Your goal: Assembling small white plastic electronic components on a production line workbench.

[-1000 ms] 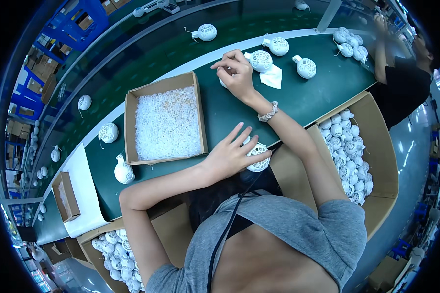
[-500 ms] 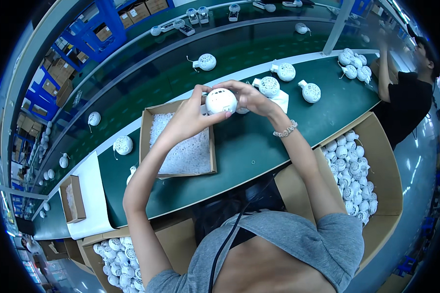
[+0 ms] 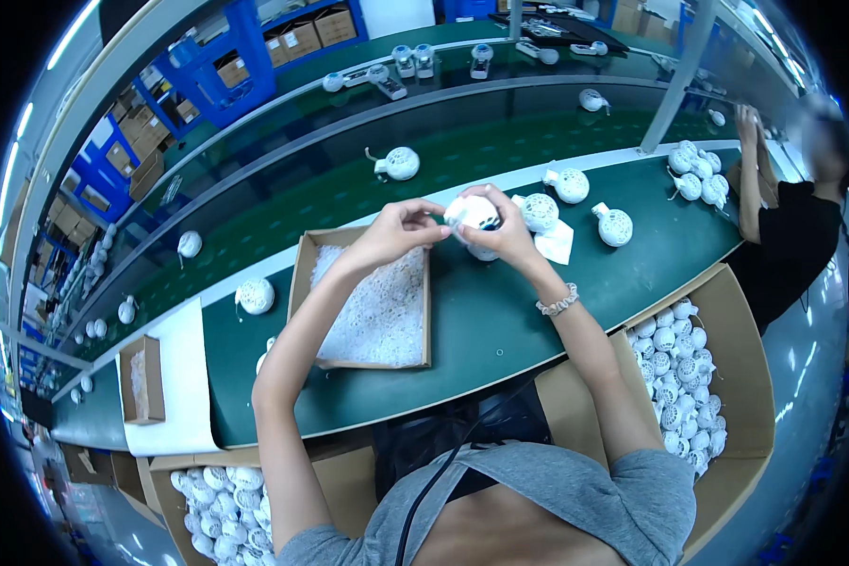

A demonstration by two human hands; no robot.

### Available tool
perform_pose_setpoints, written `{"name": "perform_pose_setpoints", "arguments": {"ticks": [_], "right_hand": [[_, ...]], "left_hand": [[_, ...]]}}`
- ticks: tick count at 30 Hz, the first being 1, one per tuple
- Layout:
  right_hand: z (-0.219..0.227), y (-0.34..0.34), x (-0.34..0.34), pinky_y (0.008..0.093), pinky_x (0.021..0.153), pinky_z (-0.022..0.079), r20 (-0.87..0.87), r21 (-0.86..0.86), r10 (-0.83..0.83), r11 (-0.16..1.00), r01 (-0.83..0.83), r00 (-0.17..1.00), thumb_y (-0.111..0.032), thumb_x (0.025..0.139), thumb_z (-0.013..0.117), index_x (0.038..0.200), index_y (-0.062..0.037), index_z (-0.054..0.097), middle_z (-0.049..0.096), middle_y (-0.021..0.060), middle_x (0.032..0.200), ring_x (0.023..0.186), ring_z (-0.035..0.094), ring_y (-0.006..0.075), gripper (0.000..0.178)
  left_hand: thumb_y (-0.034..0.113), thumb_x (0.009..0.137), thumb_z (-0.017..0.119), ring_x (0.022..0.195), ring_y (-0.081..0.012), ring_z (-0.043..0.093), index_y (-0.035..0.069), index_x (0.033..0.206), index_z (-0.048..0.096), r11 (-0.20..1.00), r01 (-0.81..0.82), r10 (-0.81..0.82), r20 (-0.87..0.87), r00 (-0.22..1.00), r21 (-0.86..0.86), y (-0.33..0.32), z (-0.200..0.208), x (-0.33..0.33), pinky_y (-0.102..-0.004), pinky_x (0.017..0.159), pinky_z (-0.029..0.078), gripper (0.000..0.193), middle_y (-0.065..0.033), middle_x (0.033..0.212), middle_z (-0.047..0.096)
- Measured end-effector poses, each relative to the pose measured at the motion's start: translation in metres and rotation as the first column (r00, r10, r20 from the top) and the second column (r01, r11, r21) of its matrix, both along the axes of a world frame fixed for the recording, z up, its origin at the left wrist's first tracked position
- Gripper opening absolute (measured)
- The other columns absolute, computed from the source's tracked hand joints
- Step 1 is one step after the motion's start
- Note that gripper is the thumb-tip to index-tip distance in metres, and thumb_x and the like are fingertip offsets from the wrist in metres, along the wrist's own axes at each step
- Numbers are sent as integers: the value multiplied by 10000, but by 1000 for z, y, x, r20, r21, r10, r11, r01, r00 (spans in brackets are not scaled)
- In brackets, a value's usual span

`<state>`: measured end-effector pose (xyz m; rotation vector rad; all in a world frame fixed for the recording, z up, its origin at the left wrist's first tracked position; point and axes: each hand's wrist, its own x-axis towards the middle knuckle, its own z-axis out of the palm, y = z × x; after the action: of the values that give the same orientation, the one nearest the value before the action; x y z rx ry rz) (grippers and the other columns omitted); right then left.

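Note:
A round white ball-shaped housing with dark slots [image 3: 474, 213] is gripped in my right hand [image 3: 507, 236], over the green work surface [image 3: 462, 311]. My left hand [image 3: 396, 232] is at the ball's left side, thumb and fingers curled in a pinch; anything small between them is hidden. Below my left hand stands an open cardboard tray [image 3: 426, 330] full of small translucent pieces [image 3: 377, 316]. Just right of my right hand, another white ball [image 3: 540, 212] lies by a white paper [image 3: 557, 243]. Part of one more ball [image 3: 482, 253] shows beneath my hands.
Large cartons of white balls stand at lower right [image 3: 679, 387] and lower left [image 3: 222, 514]. Loose balls lie on the surface and the green conveyor [image 3: 330, 179]. A metal post [image 3: 674, 85] rises at right, near a co-worker in black [image 3: 797, 236]. A smaller tray [image 3: 143, 382] sits left.
The ball has passed from both hands into my right hand and been turned, its slots now facing another way. My left hand has moved to its left side, fingers pinched. The view has shifted slightly.

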<state>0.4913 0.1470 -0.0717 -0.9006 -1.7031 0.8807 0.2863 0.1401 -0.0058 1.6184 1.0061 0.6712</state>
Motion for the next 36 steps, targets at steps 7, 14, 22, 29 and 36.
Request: {"name": "perform_pose_setpoints", "arguments": {"ticks": [7,14,22,29,36], "right_hand": [[-2,4,-15,320,682,563,-639,-175,120,939,-295,760,-117,731,643,1000,-72,483,592,138,994,826,643,294,316],[1,7,-7,310,715,544,-701,-223,67,925,-308,710,-101,760,605,991,-39,535,616,142,981,778,667,278,249],[-12,3,-9,300,743,532,-669,-375,-31,877,-301,743,-64,774,566,972,-37,567,652,126,883,805,671,243,200],[3,4,-14,304,734,538,-780,-332,-54,880,-340,624,-49,778,553,926,-51,571,657,119,813,805,673,233,149],[2,3,-8,289,708,538,-661,-257,8,937,-236,750,-49,779,618,896,-70,569,658,95,749,768,675,203,128]], "left_hand": [[55,766,673,844,-260,591,78,1089,624,677,68,472,-504,723,733,115,-32,-55,-357,778,498,328,-132,1006,603],[162,670,756,921,-343,596,106,1218,528,919,5,332,-781,529,394,186,-85,-72,-406,822,511,596,-161,1066,578],[300,642,819,1014,-289,587,115,1188,551,950,270,-69,-740,669,156,101,-41,-10,-376,869,503,636,-121,1135,600],[341,739,751,989,-258,598,96,1170,572,871,398,-51,-754,654,287,74,-40,-12,-337,814,523,526,-130,1125,605],[211,843,654,849,-231,626,46,948,670,920,160,171,-733,659,358,2,39,-25,-292,709,524,197,-144,1011,643]]}}
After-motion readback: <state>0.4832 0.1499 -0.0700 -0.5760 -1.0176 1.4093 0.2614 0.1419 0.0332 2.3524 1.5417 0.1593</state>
